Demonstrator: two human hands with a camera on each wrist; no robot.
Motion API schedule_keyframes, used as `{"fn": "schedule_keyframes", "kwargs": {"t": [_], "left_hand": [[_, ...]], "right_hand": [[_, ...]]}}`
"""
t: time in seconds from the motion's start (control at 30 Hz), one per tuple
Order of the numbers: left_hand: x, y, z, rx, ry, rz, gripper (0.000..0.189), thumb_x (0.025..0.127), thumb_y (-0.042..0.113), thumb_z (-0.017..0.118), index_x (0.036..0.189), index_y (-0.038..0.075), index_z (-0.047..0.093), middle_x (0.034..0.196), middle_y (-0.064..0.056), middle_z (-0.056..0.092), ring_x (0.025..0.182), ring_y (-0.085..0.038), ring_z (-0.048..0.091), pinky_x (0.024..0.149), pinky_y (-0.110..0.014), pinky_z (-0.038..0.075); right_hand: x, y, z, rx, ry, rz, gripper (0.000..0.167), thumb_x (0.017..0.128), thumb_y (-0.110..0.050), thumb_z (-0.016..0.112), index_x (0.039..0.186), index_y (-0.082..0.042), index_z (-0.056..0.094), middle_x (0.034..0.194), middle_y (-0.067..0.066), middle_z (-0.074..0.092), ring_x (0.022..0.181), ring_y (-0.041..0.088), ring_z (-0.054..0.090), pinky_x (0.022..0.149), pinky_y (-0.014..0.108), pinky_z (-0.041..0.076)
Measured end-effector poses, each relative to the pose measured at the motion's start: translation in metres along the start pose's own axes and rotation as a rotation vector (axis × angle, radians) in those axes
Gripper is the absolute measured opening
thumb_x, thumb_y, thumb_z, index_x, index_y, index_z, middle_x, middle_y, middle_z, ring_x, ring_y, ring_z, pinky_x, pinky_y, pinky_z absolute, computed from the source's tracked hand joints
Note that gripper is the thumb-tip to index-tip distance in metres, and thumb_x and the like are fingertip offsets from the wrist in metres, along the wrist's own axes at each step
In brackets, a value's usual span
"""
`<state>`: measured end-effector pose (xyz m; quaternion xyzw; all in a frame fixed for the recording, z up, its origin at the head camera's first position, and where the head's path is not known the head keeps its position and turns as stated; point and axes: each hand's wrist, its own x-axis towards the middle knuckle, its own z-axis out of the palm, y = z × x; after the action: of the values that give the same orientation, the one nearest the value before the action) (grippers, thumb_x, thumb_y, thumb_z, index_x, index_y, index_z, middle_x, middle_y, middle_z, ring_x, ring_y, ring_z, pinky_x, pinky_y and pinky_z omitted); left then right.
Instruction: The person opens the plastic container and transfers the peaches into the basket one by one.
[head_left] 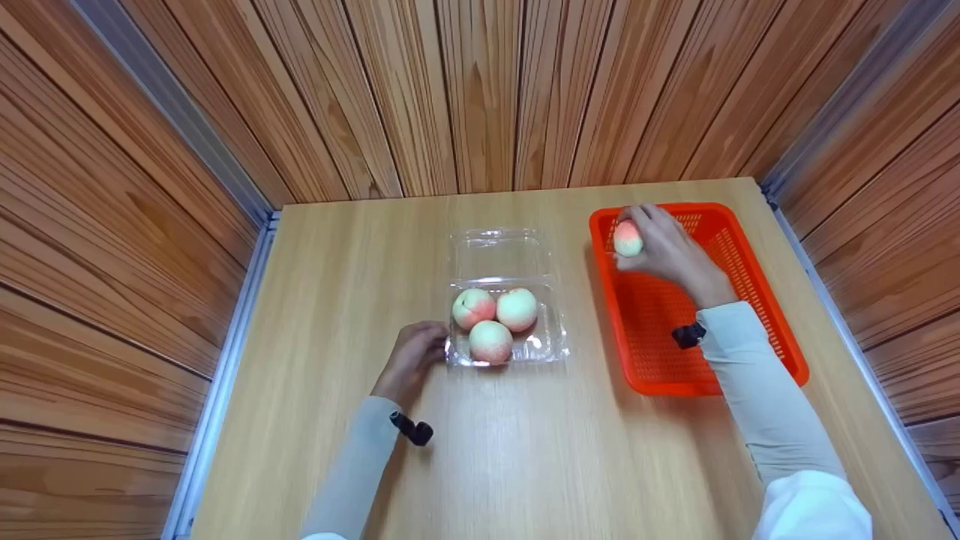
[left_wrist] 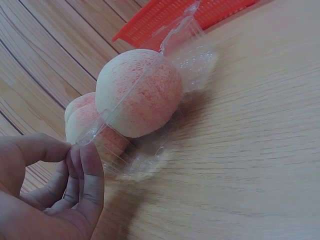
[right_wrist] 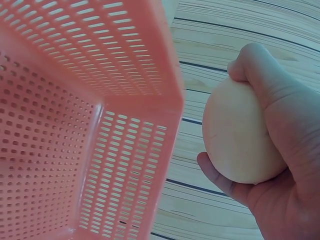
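Over the far left part of the red basket [head_left: 626, 367], my right hand [head_left: 664, 251] grips a pink and pale peach [head_left: 628, 238]; in the right wrist view the thumb and fingers wrap round this peach [right_wrist: 242, 132]. My left hand [head_left: 416, 352] pinches the rim at the near left corner of a clear plastic clamshell box [head_left: 551, 330], as the left wrist view shows with the thumb and fingertips on the edge. Three peaches sit in the box's tray: one at the left [head_left: 473, 308], one at the right [head_left: 517, 310], one in front [head_left: 490, 343]. Its lid [head_left: 499, 255] lies folded back, away from me.
The basket stands at the right of the wooden table [head_left: 337, 270], its perforated floor bare where it shows. Wood-plank walls [head_left: 480, 97] with grey metal corner strips enclose the table at the back and both sides. Black wrist cameras sit on both sleeves.
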<state>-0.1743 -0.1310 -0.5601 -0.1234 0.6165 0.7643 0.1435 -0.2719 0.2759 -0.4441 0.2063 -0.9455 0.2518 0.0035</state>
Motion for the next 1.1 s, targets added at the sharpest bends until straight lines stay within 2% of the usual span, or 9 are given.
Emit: {"fn": "schedule_keyframes", "kwargs": {"t": [0.03, 0.07, 0.13, 0.17, 0.2, 0.4, 0.67, 0.9, 1.1], "left_hand": [[0.022, -0.022, -0.013, 0.005, 0.002, -0.008, 0.022, 0.098, 0.005, 0.062, 0.112, -0.010, 0.070, 0.092, -0.010, 0.071, 0.082, -0.015, 0.068, 0.074, -0.025, 0.060], [0.036, -0.037, -0.019, 0.000, 0.009, -0.005, 0.025, 0.098, 0.006, 0.063, 0.115, -0.011, 0.069, 0.095, -0.013, 0.072, 0.083, -0.016, 0.069, 0.074, -0.027, 0.061], [0.039, -0.039, -0.019, 0.005, 0.029, -0.011, 0.025, 0.098, 0.006, 0.064, 0.115, -0.011, 0.070, 0.095, -0.013, 0.072, 0.082, -0.017, 0.069, 0.073, -0.027, 0.061], [0.041, -0.041, -0.020, 0.019, 0.044, -0.027, 0.027, 0.098, 0.006, 0.063, 0.117, -0.012, 0.069, 0.096, -0.014, 0.072, 0.082, -0.017, 0.069, 0.073, -0.027, 0.061], [0.042, -0.041, -0.019, 0.030, 0.053, -0.041, 0.028, 0.098, 0.007, 0.063, 0.118, -0.012, 0.069, 0.098, -0.014, 0.072, 0.082, -0.016, 0.068, 0.073, -0.027, 0.060], [0.044, -0.042, -0.020, 0.026, 0.050, -0.048, 0.028, 0.098, 0.006, 0.063, 0.119, -0.012, 0.069, 0.097, -0.013, 0.072, 0.080, -0.014, 0.068, 0.071, -0.025, 0.059], [0.044, -0.041, -0.019, 0.048, 0.066, -0.070, 0.029, 0.097, 0.009, 0.064, 0.119, -0.009, 0.070, 0.095, -0.008, 0.071, 0.081, -0.014, 0.068, 0.071, -0.025, 0.059], [0.043, -0.042, -0.018, 0.043, 0.058, -0.037, 0.029, 0.098, 0.007, 0.062, 0.120, -0.012, 0.068, 0.096, -0.011, 0.071, 0.081, -0.013, 0.067, 0.070, -0.024, 0.059], [0.043, -0.041, -0.019, 0.060, 0.063, -0.051, 0.029, 0.099, 0.008, 0.061, 0.121, -0.010, 0.069, 0.101, -0.014, 0.072, 0.085, -0.016, 0.068, 0.072, -0.024, 0.059]], "right_hand": [[0.010, 0.033, 0.014, -0.015, -0.015, 0.014, 0.058, 0.089, -0.017, 0.079, 0.138, -0.002, 0.053, 0.133, 0.022, 0.055, 0.118, 0.041, 0.051, 0.102, 0.062, 0.053], [0.016, 0.053, 0.024, -0.024, -0.012, -0.003, 0.061, 0.087, -0.019, 0.081, 0.139, -0.003, 0.053, 0.133, 0.021, 0.054, 0.118, 0.041, 0.051, 0.102, 0.060, 0.054], [0.019, 0.060, 0.030, -0.039, -0.004, 0.006, 0.061, 0.086, -0.018, 0.082, 0.138, -0.004, 0.054, 0.133, 0.020, 0.055, 0.118, 0.041, 0.052, 0.102, 0.062, 0.053], [0.018, 0.057, 0.030, -0.048, 0.002, 0.011, 0.061, 0.085, -0.018, 0.082, 0.138, -0.005, 0.054, 0.132, 0.019, 0.055, 0.118, 0.040, 0.052, 0.102, 0.063, 0.053], [0.016, 0.049, 0.029, -0.054, 0.015, 0.023, 0.060, 0.084, -0.014, 0.082, 0.136, -0.003, 0.055, 0.131, 0.018, 0.056, 0.117, 0.039, 0.053, 0.103, 0.062, 0.053], [0.014, 0.052, 0.033, -0.052, -0.001, 0.055, 0.065, 0.085, -0.014, 0.082, 0.141, -0.002, 0.054, 0.133, 0.020, 0.056, 0.120, 0.040, 0.052, 0.106, 0.064, 0.051], [0.014, 0.057, 0.039, -0.065, 0.010, 0.042, 0.065, 0.085, -0.015, 0.082, 0.143, -0.001, 0.054, 0.133, 0.021, 0.055, 0.118, 0.040, 0.053, 0.105, 0.063, 0.052], [0.013, 0.062, 0.044, -0.065, 0.028, 0.026, 0.062, 0.087, -0.014, 0.081, 0.141, 0.001, 0.055, 0.130, 0.022, 0.055, 0.114, 0.040, 0.053, 0.100, 0.062, 0.054], [0.013, 0.065, 0.049, -0.070, 0.014, 0.043, 0.065, 0.085, -0.015, 0.083, 0.142, 0.000, 0.054, 0.130, 0.022, 0.055, 0.114, 0.040, 0.054, 0.102, 0.063, 0.054]]}}
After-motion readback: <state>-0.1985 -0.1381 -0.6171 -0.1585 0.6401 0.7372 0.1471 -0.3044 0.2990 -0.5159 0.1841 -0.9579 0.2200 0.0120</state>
